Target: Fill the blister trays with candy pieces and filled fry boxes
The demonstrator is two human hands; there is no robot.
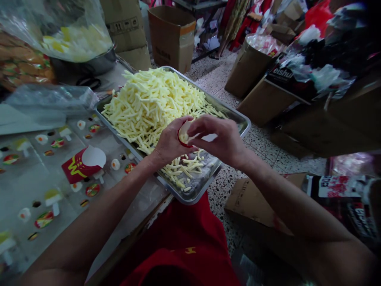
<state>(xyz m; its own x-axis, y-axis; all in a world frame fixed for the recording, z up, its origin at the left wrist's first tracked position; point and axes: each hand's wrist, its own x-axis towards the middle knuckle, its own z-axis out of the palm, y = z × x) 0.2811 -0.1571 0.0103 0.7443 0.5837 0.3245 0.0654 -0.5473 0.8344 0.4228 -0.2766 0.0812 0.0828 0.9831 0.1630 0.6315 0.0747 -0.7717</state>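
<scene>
Red-rimmed carton (180,139) is resting clamped in left hand (168,142), mouth facing right hand (220,137) just beside; right's grip: cannot tell.

The person wears a red garment (202,226), which carries a small yellow marking (190,250), too blurred for reading. Both forearms (101,210) are bare.

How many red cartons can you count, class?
2: one carton lies on the table, another carton is in the left hand over the tray. More may be hidden.
</scene>
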